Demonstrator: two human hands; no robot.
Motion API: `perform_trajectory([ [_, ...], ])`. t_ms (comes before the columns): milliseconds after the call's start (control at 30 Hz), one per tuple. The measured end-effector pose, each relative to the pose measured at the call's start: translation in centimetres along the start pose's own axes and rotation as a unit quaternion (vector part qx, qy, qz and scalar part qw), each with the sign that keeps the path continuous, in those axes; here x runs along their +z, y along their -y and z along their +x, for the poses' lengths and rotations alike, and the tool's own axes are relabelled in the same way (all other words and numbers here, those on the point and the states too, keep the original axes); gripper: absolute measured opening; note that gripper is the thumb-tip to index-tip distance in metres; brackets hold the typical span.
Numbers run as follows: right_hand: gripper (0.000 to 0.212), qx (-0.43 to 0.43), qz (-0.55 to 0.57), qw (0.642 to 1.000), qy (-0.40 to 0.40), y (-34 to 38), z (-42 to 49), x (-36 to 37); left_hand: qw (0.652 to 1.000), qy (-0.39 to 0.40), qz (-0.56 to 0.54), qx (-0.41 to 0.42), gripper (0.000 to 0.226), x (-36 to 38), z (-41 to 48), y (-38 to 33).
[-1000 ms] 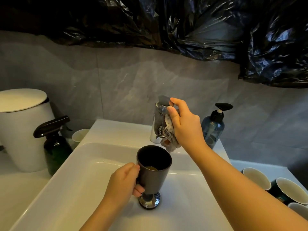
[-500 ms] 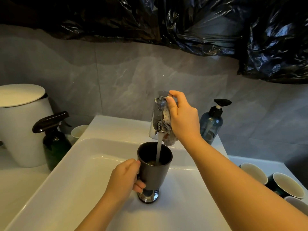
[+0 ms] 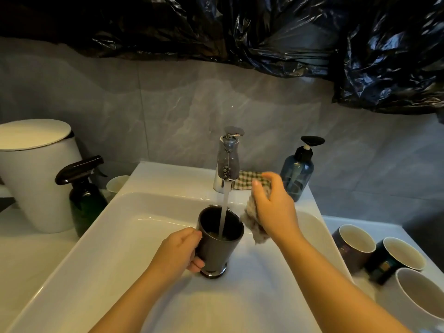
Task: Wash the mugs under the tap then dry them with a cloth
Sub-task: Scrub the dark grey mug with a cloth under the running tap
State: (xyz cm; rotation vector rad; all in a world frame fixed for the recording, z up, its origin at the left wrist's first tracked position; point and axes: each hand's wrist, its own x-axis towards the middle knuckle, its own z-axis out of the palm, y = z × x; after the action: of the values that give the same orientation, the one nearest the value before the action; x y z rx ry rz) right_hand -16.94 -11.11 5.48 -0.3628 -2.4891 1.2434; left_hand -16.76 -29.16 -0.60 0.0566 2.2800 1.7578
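Matt dark mug (image 3: 219,239), polished chrome tap (image 3: 227,164), glossy white sink (image 3: 101,260).

Bare L hand (image 3: 179,251) & bare R hand (image 3: 276,210), forearms bare down to btm edge.

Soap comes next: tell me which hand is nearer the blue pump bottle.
Right. The right hand, gripping a pale cloth, is just left of the blue pump bottle; the left hand holds the dark mug, farther off.
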Motion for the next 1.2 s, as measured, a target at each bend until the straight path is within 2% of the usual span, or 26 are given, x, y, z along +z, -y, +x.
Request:
perform_trajectory([
  [167,0.030,0.140,0.066,0.984,0.083,-2.7,-3.2,-0.3,0.999,0.031,-0.012,-0.020,0.038,0.5,-0.5,-1.0],
  [267,0.021,0.179,0.090,0.975,0.091,-3.5,-4.0,-0.3,0.997,0.054,-0.031,-0.040,0.037,0.7,-0.7,-1.7],
  [400,0.021,0.149,0.039,0.987,0.052,-3.7,-4.1,-0.5,0.997,0.063,-0.017,-0.034,0.035,1.0,-1.0,-2.2],
  [600,0.015,0.137,0.054,0.987,0.064,-3.6,-4.5,-1.1,0.997,0.057,0.043,-0.012,0.032,1.3,-1.2,-2.5],
  [700,0.014,0.136,0.060,0.987,0.059,-3.7,-4.7,-1.2,0.990,0.045,0.131,0.037,0.028,0.8,-1.3,-2.6],
  [800,0.015,0.142,0.065,0.986,0.058,-3.9,-5.0,-1.0,0.955,0.029,0.275,0.106,0.027,0.4,-1.5,-2.8],
  [967,0.017,0.140,0.067,0.986,0.063,-3.9,-5.4,-0.7,0.871,0.020,0.451,0.193,0.030,-0.1,-1.4,-2.7],
  [1067,0.017,0.138,0.079,0.985,0.067,-4.0,-5.4,-0.6,0.817,-0.002,0.513,0.265,0.021,-0.4,-1.8,-2.5],
  [1200,0.014,0.127,0.087,0.986,0.058,-4.0,-5.4,-0.7,0.751,-0.028,0.582,0.309,0.022,-0.4,-2.0,-2.8],
])
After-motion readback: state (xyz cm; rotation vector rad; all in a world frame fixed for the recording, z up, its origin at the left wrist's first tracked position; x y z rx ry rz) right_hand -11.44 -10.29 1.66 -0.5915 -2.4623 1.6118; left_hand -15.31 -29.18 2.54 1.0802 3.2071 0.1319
